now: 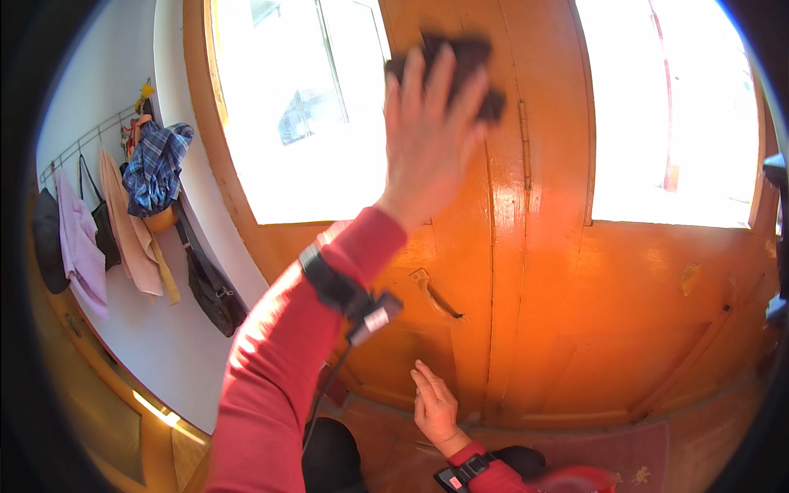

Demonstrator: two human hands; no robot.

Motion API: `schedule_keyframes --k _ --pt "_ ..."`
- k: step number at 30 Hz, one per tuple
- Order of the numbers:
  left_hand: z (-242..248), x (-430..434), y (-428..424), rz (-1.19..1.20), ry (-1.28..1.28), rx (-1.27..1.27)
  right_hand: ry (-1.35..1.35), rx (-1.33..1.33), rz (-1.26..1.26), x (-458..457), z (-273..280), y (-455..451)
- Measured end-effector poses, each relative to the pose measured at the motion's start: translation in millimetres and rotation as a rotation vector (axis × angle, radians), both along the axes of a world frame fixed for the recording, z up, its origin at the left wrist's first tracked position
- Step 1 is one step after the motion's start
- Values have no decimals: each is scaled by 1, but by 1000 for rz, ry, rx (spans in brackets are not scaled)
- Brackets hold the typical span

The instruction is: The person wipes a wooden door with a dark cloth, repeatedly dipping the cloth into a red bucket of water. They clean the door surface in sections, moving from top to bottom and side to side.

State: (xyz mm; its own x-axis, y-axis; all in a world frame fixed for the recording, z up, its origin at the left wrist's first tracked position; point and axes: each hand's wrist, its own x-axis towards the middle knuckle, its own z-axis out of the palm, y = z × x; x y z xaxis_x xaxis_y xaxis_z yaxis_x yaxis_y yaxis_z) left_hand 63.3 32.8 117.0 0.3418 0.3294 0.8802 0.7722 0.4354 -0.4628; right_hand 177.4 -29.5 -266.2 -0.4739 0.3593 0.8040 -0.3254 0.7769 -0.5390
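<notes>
My left hand (425,123) is raised high with its fingers spread over a dark cloth (459,52). Hand and cloth are blurred, and the cloth is at the upper part of an orange wooden door (456,185), by the edge of a bright glass pane (308,160). Whether the cloth is one piece or several folds, I cannot tell. Lower down, my right hand (434,407) holds nothing, its fingers extended upward before the door's lower panel. A metal pull handle (436,296) is fixed to the door between the two hands.
Wall hooks (89,140) at the left carry towels (129,228), a plaid cloth item (157,163) and a black bag (212,286). A second glass pane (672,123) is at the right. A reddish mat (635,447) lies below, near a partly visible red object (576,477).
</notes>
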Motion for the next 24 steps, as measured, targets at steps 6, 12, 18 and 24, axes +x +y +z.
schedule_keyframes --k 6,12,18,24 --pt "164 -37 20 -21 215 194 -11 -27 7 1 9 1" --pt "-6 -2 -10 22 -125 -62 31 -27 22 2 6 -4" --pt "32 -13 3 -74 19 66 4 -33 18 6 0 -3" --pt "178 7 45 -224 186 183 -56 -62 24 2 -1 -2"
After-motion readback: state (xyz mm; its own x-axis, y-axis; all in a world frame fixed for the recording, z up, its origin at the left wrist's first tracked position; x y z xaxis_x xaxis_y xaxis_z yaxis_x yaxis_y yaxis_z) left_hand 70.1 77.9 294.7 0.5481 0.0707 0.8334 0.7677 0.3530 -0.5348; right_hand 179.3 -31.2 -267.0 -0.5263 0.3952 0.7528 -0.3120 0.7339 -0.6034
